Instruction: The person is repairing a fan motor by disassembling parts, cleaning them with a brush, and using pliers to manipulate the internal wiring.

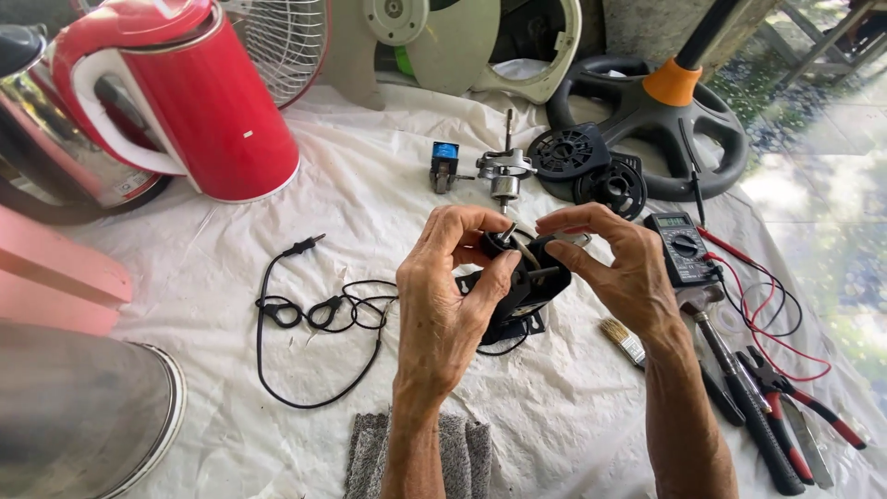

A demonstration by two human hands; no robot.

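White cloth (370,199) covers the bench, wrinkled and spread wide beneath a scatter of parts and tools. At the centre, two bare hands hold a black motor housing (522,286) just above the cloth. The left hand (453,296) wraps around its left side, fingers curled and thumb pressed against the front. The right hand (619,263) pinches the top right edge, fingertips closed near a thin metal shaft that sticks out of the housing.

Left of the hands lies a looped black cable (314,314) with a plug end. A red electric kettle (185,92) stands at the upper left, beside a steel kettle (46,129). Behind the hands sit a small blue and black coil part (444,162) and a metal rotor with a shaft (505,166), near two round black vented covers (591,166). A black fan base (665,120) with an orange collar rests further back.

To the right are a digital multimeter (684,245) with red leads, a paintbrush (621,340), a hammer (739,388) and red-handled pliers (804,397). A grey towel (370,453) lies at the bottom edge.
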